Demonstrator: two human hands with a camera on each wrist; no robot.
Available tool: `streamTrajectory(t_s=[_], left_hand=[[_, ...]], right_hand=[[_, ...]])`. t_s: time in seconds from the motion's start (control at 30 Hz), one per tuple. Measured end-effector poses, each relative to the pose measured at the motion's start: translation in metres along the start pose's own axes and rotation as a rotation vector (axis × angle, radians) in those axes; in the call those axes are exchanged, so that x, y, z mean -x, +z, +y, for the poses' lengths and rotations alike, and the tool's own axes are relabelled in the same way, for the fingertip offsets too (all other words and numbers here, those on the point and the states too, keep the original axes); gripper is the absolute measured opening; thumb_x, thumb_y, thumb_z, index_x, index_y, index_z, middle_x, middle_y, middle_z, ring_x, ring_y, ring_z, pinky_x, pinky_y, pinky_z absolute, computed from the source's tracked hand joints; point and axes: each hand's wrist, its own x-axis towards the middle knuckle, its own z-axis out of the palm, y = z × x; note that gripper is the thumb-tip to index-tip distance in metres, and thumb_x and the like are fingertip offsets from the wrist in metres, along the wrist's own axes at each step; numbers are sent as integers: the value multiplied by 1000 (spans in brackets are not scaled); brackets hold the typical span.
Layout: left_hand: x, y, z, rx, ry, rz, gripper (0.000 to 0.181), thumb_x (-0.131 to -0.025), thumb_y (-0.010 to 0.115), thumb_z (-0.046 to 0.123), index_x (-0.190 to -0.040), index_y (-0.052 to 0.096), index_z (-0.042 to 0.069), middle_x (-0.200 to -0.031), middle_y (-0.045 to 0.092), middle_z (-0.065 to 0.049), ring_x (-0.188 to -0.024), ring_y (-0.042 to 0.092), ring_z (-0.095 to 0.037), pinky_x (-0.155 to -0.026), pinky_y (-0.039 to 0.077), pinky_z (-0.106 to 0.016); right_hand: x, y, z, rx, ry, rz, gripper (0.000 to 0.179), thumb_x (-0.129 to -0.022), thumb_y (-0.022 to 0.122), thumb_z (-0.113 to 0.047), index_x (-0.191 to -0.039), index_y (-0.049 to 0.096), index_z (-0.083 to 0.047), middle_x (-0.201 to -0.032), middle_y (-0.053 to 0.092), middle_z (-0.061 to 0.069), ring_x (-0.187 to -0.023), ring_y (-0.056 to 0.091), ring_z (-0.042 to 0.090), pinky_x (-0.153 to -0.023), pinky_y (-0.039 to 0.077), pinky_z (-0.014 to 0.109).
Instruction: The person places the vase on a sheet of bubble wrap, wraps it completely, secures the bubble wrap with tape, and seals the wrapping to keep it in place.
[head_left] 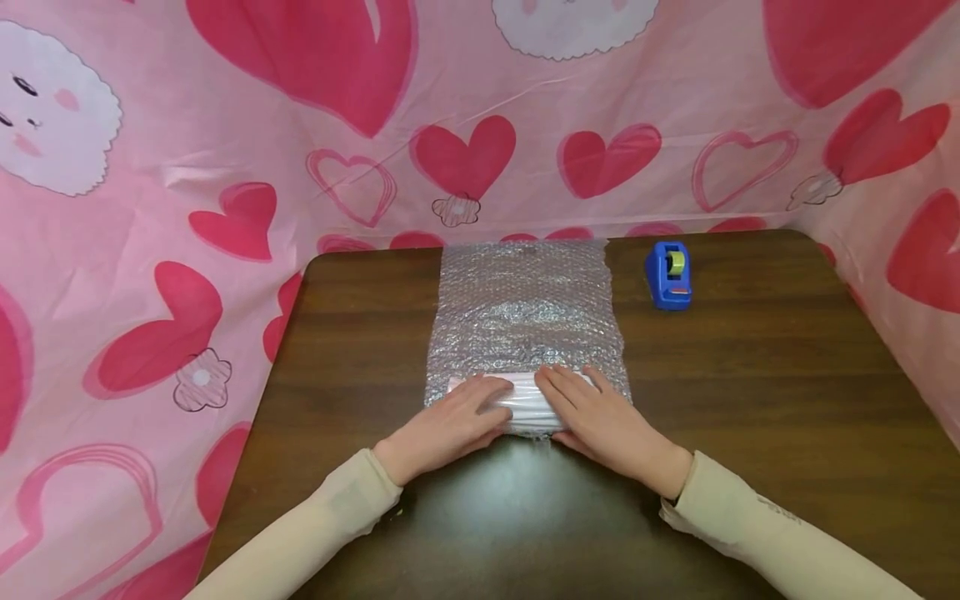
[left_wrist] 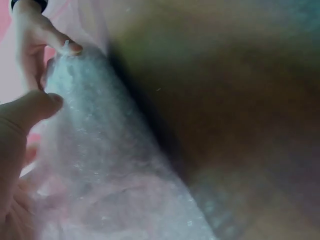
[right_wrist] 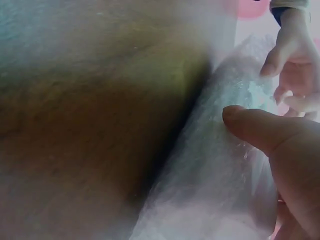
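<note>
A sheet of bubble wrap (head_left: 525, 308) lies flat from the table's far edge toward the middle. Across its near end sits a glossy white bundle (head_left: 528, 404), its exact kind unclear. My left hand (head_left: 457, 421) grips the bundle's left part, and my right hand (head_left: 611, 421) grips its right part, fingers over the top and thumbs on the near side. Both wrist views are blurred. In the left one, the left thumb (left_wrist: 35, 110) touches bubble wrap (left_wrist: 100, 135) along the near side; in the right one, the right thumb (right_wrist: 265, 127) presses similarly.
A blue tape dispenser (head_left: 667, 279) with a yellowish roll stands at the back right, beside the bubble wrap. The dark wooden table (head_left: 360, 333) has rounded far corners. A pink cloth (head_left: 525, 92) with hearts hangs behind and along both sides.
</note>
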Motion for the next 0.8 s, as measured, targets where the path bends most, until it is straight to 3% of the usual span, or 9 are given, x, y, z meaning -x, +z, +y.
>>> streamTrajectory(t_s=[0.13, 0.3, 0.43, 0.57, 0.67, 0.8], left_hand=[[-4, -2, 2, -83, -66, -17, 39, -98, 72, 21, -135, 61, 15, -141, 57, -12, -127, 57, -27, -110, 46, -43], [-8, 3, 12, -272, -152, -4, 49, -94, 75, 27, -138, 61, 10, -134, 63, -10, -121, 60, -26, -104, 49, -44], [-12, 15, 24, -369, -259, -22, 64, -92, 72, 29, -146, 53, 1, -141, 59, -18, -128, 57, -33, -106, 47, -50], [-17, 27, 31, -387, -370, -113, 75, -95, 62, 30, -155, 37, -7, -154, 46, -27, -143, 44, -39, -113, 38, -62], [-20, 32, 33, -375, -413, -149, 76, -98, 54, 33, -158, 30, -7, -159, 40, -28, -149, 37, -40, -117, 30, -66], [-22, 34, 31, -377, -419, -147, 93, -100, 49, 62, -161, 26, -6, -162, 36, -27, -152, 33, -39, -118, 26, -68]], right_hand=[[-2, -2, 6, -80, 13, 7, 81, -91, 81, -40, -154, 46, -5, -150, 52, 19, -135, 53, 35, -109, 43, 58], [-6, -1, 14, -140, 13, 4, 77, -94, 76, -42, -155, 45, -7, -144, 56, 17, -131, 55, 34, -108, 44, 54], [-10, -1, 20, -166, -3, 3, 76, -95, 75, -41, -155, 46, -5, -141, 59, 16, -127, 58, 33, -105, 46, 54], [-12, 0, 24, -188, -25, 4, 75, -95, 76, -39, -153, 47, -2, -138, 60, 17, -124, 59, 33, -101, 49, 55], [-14, 0, 27, -209, -31, -4, 73, -96, 74, -38, -152, 47, 0, -138, 60, 18, -125, 59, 34, -101, 49, 57], [-14, -2, 30, -234, -28, -28, 71, -98, 72, -37, -153, 46, 0, -139, 60, 19, -126, 59, 35, -102, 48, 59]])
